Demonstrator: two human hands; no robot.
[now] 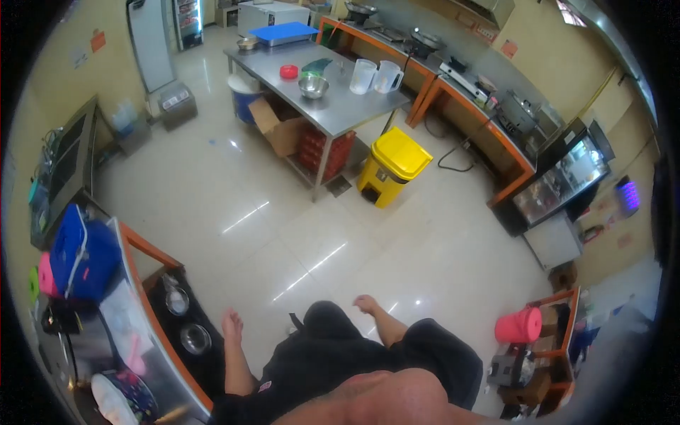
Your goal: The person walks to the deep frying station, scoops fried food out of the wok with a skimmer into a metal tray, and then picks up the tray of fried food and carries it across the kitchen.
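My left hand (pixel 232 326) hangs low beside my dark clothing, its fingers loosely curved and apart, nothing held. Beside it on the left stands a steel-topped counter with an orange frame (pixel 152 265); two metal bowls (pixel 195 338) rest on its dark lower shelf. My right hand (pixel 366 305) hangs above the tiled floor in front of my leg. Its fingers are slightly bent and hold nothing visible. Both hands are small in view, and neither touches any object.
Ahead stands a steel table (pixel 297 64) bearing a metal bowl (pixel 313 87), clear pitchers (pixel 363 76) and a blue tray (pixel 283 32). A yellow pedal bin (pixel 394 166) stands beside it. Pink bucket (pixel 518 326) on the right; blue container (pixel 86 253) on the left counter.
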